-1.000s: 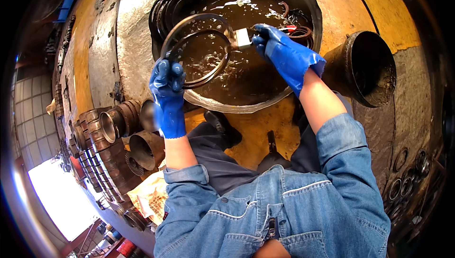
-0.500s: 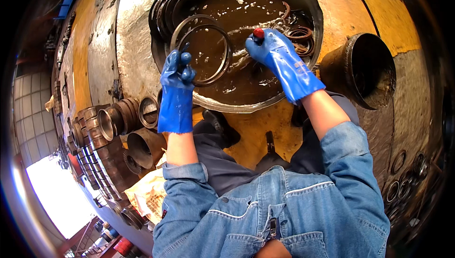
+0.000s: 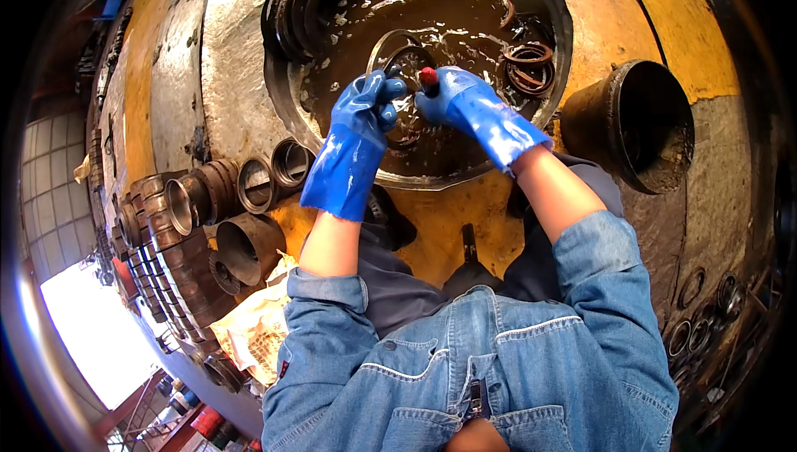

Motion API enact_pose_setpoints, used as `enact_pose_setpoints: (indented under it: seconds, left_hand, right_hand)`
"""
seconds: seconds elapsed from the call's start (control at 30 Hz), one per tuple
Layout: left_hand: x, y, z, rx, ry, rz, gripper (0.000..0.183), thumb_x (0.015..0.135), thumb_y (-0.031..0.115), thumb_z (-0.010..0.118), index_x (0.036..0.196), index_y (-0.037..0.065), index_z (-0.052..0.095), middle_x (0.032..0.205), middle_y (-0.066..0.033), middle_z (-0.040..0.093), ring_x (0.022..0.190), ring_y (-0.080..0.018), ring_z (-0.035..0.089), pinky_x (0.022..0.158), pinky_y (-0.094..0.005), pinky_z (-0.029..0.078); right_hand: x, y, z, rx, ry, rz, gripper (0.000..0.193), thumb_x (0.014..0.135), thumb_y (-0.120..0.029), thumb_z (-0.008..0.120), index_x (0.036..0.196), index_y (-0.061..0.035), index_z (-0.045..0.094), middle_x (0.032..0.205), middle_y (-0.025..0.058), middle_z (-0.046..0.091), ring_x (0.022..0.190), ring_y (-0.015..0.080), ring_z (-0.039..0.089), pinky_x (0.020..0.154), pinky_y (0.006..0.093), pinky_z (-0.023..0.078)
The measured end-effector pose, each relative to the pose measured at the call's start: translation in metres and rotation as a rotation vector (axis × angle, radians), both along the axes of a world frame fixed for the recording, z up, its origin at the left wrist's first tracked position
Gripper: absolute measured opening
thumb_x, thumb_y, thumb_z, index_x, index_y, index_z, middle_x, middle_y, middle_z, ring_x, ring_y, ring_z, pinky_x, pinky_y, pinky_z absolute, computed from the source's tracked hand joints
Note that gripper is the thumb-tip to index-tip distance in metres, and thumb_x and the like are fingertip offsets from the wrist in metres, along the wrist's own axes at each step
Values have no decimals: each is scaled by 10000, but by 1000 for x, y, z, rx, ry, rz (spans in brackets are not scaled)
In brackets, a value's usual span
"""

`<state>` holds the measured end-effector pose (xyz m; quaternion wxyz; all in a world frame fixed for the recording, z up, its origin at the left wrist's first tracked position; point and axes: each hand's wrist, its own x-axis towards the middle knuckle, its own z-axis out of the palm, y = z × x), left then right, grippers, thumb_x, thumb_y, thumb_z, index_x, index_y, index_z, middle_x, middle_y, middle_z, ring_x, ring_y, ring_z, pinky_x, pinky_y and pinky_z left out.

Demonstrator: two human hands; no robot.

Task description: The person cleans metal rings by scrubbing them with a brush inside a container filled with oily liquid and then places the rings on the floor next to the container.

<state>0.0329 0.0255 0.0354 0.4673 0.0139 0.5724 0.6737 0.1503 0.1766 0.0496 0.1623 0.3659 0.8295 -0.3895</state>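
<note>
My left hand (image 3: pixel 362 112), in a long blue rubber glove, is closed around the lower left side of a metal ring (image 3: pixel 377 50). The ring is tilted over brown liquid in a big round dark basin (image 3: pixel 448 180). My right hand (image 3: pixel 462 102), gloved the same way, is closed on a tool with a red-ended dark handle (image 3: pixel 428 77). It is close to the ring's right side. The tool's working end is hidden, so I cannot tell its kind. Rusty rings (image 3: pixel 528 57) lie at the basin's right side, and dark rings (image 3: pixel 292 14) lean along its left wall.
An open dark metal cylinder (image 3: pixel 652 124) lies right of the basin. Several metal rings and sleeves (image 3: pixel 184 205) stand in a row at the left, with a crumpled paper sack (image 3: pixel 256 323) nearer me. Small rings (image 3: pixel 699 332) lie on the floor at the right.
My left hand has moved right and slightly up with the ring, which is tilted more now. My right hand has shifted a little left and down, bringing the tool close to the ring.
</note>
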Motion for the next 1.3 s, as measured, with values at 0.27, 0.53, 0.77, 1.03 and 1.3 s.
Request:
enact_pose_setpoints:
  seconds: [0.27, 0.53, 0.77, 1.03, 1.3]
  left_hand:
    - [-5, -3, -23, -19, 9, -21, 295, 1032, 244, 670, 1188, -6, 671, 1003, -121, 764, 771, -165, 691, 740, -281, 533]
    - [-10, -21, -11, -61, 66, -53, 280, 1034, 200, 645, 1193, -30, 650, 1089, -150, 753, 895, -182, 718, 778, -288, 553]
    - [-39, -28, -33, -25, -92, -104, 526, 1054, 431, 585, 1322, -21, 608, 1275, -234, 698, 1030, -302, 732, 873, -391, 597]
    - [-44, -15, -31, 48, -333, -79, 1005, 915, 835, 440, 1505, 24, 509, 1475, -236, 572, 1304, -425, 582, 1122, -589, 450]
    - [-55, -22, -32, 153, -478, -131, 1003, 917, 845, 433, 1529, 52, 477, 1455, -278, 567, 1302, -434, 580, 1127, -577, 447]
  right_hand:
    - [36, 0, -38, -463, 695, 97, 390, 876, -412, 747, 992, -43, 789, 862, 97, 741, 778, 170, 673, 713, 306, 505]
    - [6, -24, -11, -289, 41, -5, 482, 858, -445, 680, 1113, -45, 766, 1016, 183, 769, 963, 323, 739, 821, 389, 563]
    - [-4, -23, -32, 213, 95, -110, 351, 909, -421, 656, 1081, -140, 776, 1063, 116, 774, 1020, 329, 743, 898, 413, 598]
    - [-24, -28, -16, -47, 1029, -192, 237, 897, -239, 730, 1098, -120, 777, 1037, 145, 771, 932, 331, 752, 838, 381, 608]
    - [11, -44, 1, 392, 868, 605, 470, 797, -100, 740, 1254, -174, 655, 1132, 77, 744, 786, 324, 746, 646, 438, 601]
